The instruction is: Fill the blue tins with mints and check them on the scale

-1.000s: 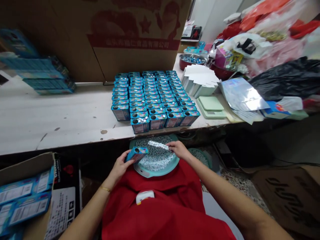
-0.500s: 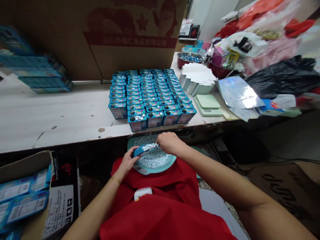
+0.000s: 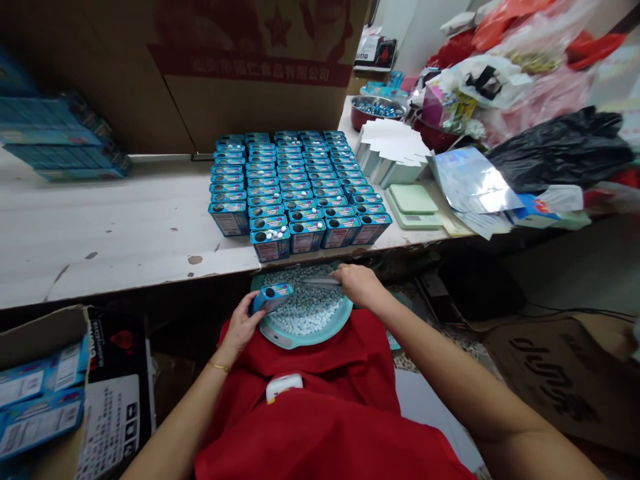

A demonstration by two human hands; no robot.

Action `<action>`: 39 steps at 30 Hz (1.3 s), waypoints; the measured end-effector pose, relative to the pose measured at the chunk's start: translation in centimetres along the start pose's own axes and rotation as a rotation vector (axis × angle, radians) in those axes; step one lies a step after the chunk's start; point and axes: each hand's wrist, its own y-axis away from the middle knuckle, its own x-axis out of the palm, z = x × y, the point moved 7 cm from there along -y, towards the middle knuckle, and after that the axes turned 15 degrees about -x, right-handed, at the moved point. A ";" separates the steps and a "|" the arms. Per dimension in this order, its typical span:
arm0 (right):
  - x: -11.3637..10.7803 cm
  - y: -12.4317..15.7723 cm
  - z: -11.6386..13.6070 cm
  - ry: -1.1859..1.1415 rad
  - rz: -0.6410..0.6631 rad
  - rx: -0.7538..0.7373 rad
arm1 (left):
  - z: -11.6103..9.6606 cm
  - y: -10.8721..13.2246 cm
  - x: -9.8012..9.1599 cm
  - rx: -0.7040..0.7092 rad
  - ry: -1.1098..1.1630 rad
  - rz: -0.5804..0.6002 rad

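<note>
My left hand (image 3: 241, 328) is closed round a small blue candy tin (image 3: 273, 293), held tilted over the near left of a turquoise basin (image 3: 290, 343). A dark round spot shows on the tin's top, with no candies on it. Small white candies (image 3: 306, 320) fill much of the basin, which rests on my lap. At the basin's far right, my right hand (image 3: 359, 284) grips a pale scoop (image 3: 321, 281) low over the candies. Part of the scoop is hidden by my fingers, and its contents are unclear.
Rows of blue tins (image 3: 300, 180) stand on the white table (image 3: 140, 233), a few with candies on top. To their right are white cartons (image 3: 393, 143) and a pale green scale (image 3: 414, 202). An open cardboard box (image 3: 45, 333) holds blue packs at lower left.
The white candies heaped along the tin and scoop are gone from the tin's top. My right hand has drawn right with the scoop, away from the tin, which now sits more upright.
</note>
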 end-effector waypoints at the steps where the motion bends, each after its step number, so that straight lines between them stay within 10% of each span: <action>1: 2.3 -0.4 -1.2 -0.050 0.046 0.083 | 0.2 0.0 -0.7 -0.010 -0.001 -0.023; 7: 13.7 -5.5 2.2 -0.200 0.136 0.123 | 1.2 0.7 -3.9 -0.037 0.074 -0.131; 14: 16.5 -8.2 3.4 -0.664 -0.055 0.107 | 1.4 1.3 -4.7 -0.085 0.142 -0.169; 23: 8.0 -3.5 -1.5 -0.726 -0.198 -0.014 | 0.7 0.7 -2.6 -0.011 0.055 -0.119; 29: -0.4 -1.7 1.8 -0.392 -0.109 -0.188 | -0.4 0.6 0.5 0.043 -0.094 -0.088; 39: -5.1 -1.5 8.5 0.065 0.039 -0.206 | -0.8 1.0 1.9 0.137 -0.109 -0.036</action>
